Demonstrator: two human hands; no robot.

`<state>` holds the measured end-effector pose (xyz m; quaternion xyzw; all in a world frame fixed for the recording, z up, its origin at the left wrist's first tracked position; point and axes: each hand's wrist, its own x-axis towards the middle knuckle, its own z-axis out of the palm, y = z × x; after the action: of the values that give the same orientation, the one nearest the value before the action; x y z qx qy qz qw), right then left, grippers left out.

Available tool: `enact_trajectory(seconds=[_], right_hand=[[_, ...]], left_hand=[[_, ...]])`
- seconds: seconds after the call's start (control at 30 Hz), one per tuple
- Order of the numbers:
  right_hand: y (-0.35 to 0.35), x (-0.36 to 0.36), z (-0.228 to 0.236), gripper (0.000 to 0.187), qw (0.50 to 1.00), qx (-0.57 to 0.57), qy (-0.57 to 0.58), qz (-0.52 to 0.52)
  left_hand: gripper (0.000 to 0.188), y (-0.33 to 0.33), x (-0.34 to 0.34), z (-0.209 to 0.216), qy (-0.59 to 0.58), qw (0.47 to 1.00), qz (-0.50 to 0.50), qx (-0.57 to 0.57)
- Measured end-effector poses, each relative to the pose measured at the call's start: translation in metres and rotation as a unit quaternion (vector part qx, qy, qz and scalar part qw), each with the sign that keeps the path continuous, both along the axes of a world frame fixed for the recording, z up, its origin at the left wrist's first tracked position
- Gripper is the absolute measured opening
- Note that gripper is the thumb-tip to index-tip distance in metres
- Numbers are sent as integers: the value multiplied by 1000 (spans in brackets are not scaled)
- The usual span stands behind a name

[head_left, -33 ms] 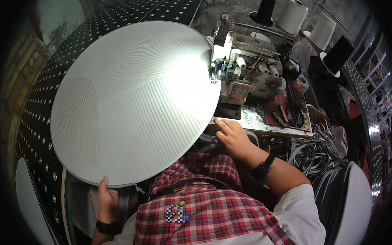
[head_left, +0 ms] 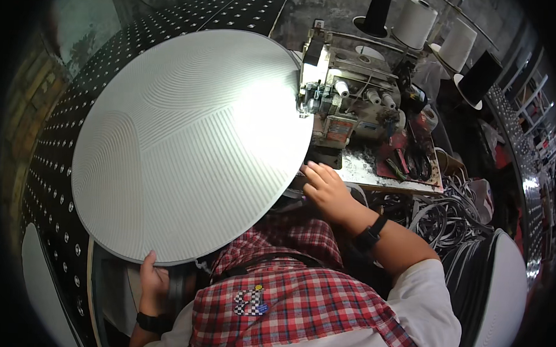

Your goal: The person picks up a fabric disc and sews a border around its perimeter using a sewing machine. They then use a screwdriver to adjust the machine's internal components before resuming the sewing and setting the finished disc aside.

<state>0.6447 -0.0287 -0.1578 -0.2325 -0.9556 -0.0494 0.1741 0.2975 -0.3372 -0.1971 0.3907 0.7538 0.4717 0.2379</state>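
Observation:
A large round pale grey mat [head_left: 186,170] with ridged curved lines lies in front of me, tilted across the dotted black table. Its right edge sits under the lit head of an overlock sewing machine [head_left: 317,104]. My left hand [head_left: 154,282] grips the near left edge, thumb on top and the other fingers hidden beneath. At the right edge, just below the machine head, my right hand [head_left: 327,189] has its bent fingertips pinched against the rim. A short loose tail of trim [head_left: 201,265] hangs from the near edge.
Thread cones, a white one [head_left: 414,22] and a black one [head_left: 479,76] among them, stand behind the machine. Scissors [head_left: 401,160] rest on the machine table. A tangle of grey strips [head_left: 445,219] lies right of me, beside stacked round mats [head_left: 500,297].
My right fingertips have shifted slightly along the mat's edge, up toward the machine. The trim tail has swung a little to the right. My left hand keeps its place.

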Motion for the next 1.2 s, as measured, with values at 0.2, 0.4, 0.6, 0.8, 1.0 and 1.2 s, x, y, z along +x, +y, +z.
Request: enact_trajectory(seconds=[0.2,0.4,0.6,0.8,1.0,1.2], right_hand=[[26,-25,-29,13,992,104,37,53],[9,-21,-20,5,997,-19,45,62],[-20,-20,-7,16,981,-179,-7,75],[-44,-32,-3,42,952,-304,-40,15],[-56,-50,-4,63,857,-511,62,-19],[-58,-75,-12,63,820,-512,255,16]], left_hand=[[45,36,0,30,-441,861,115,225],[46,36,-16,35,-405,859,191,250],[42,43,0,20,-431,872,117,201],[36,60,28,15,-421,885,67,186],[24,70,41,4,-361,924,1,123],[26,96,63,13,-316,944,-74,55]])
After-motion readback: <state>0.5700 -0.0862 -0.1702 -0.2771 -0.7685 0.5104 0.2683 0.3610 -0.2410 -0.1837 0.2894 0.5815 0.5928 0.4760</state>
